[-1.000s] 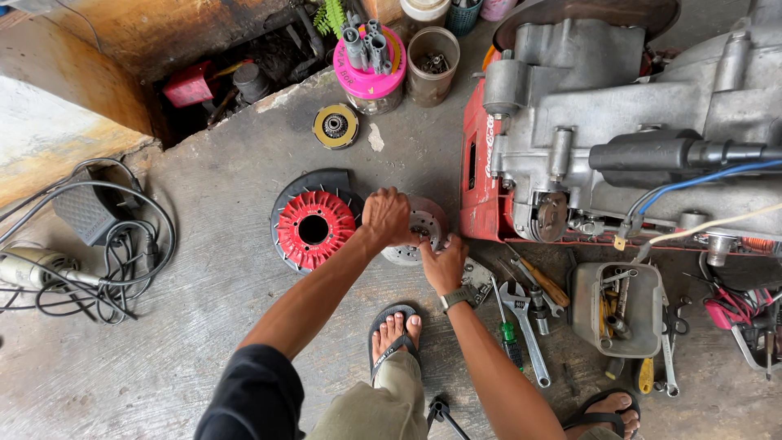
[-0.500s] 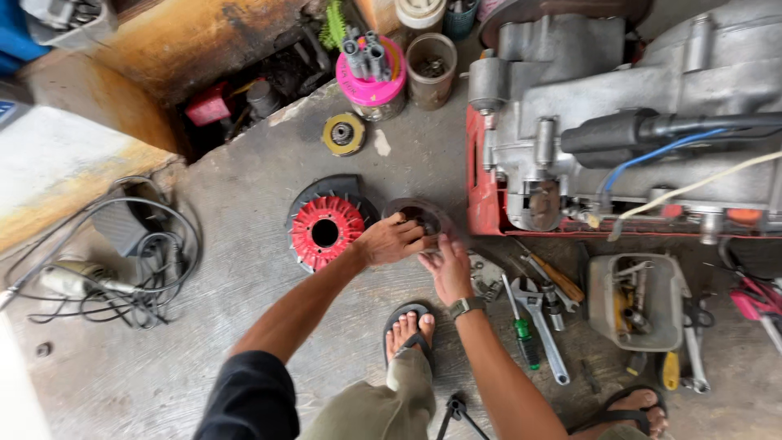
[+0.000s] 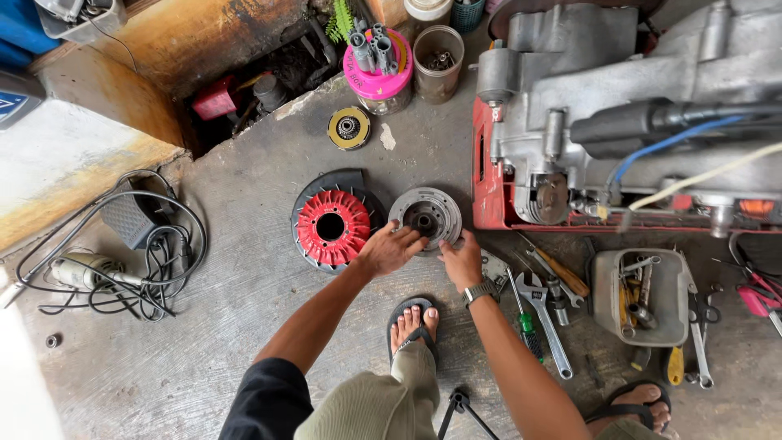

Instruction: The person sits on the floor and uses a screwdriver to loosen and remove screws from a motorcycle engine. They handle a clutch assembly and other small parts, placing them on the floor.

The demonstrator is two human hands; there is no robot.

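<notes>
Far left on the concrete floor (image 3: 244, 326) there's a corded power tool (image 3: 77, 270) in a tangle of black cable. Next comes the red finned round fan wheel (image 3: 331, 226), flat on the floor. The left hand (image 3: 389, 248) and right hand (image 3: 461, 261) both rest open-fingered on the near rim of the grey round metal disc (image 3: 425, 216), which lies flat just ahead of them. Further right, wrenches (image 3: 542, 314) lie beside the grey engine block (image 3: 635, 106).

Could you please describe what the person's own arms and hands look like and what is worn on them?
Both forearms are bare. The left arm shows a dark short sleeve at the upper arm. The right wrist carries a metal-banded wristwatch. Left hand and right hand are ungloved.
</notes>
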